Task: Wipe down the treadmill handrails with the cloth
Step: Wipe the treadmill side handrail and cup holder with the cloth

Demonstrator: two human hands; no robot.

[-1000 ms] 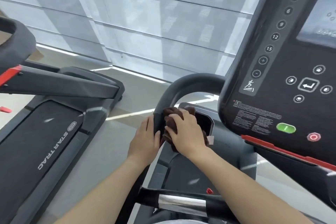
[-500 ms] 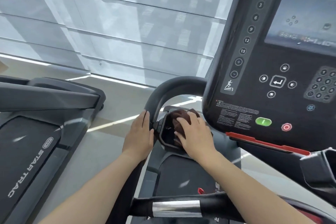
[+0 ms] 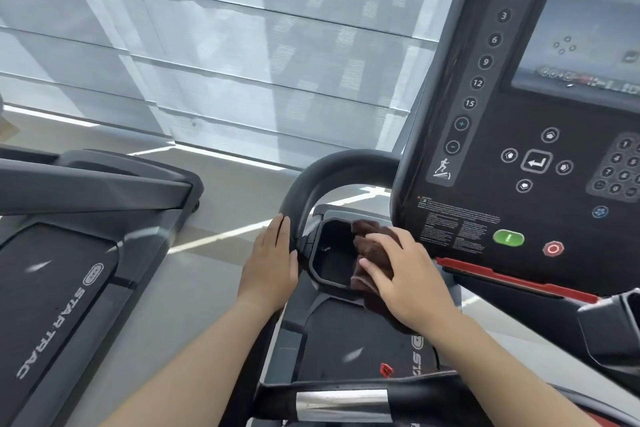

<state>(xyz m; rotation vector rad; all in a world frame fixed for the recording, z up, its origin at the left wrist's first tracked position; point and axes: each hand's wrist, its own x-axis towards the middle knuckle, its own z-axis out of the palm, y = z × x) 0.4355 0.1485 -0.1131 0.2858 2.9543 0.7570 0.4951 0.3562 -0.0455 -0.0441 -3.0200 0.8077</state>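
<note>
brown fuzzy cloth (image 3: 372, 253) bunched on cup holder (image 3: 332, 253) rim, right hand (image 3: 403, 274) pressing it, fingers spread flat. left hand (image 3: 272, 263) open, flat against smooth black curved handrail (image 3: 311, 180).

Two treadmills: the near one with console (image 3: 540, 135), and a neighbouring one (image 3: 65, 253) at left. Two bare hands, left hand (image 3: 270, 263) and right hand (image 3: 405, 274). One brown cloth (image 3: 370, 250). One curved black handrail (image 3: 332, 170). One display screen (image 3: 581, 31). One green button (image 3: 508, 238), one red button (image 3: 553, 248). Six numbered preset buttons (image 3: 486, 61) run in one column.
</note>
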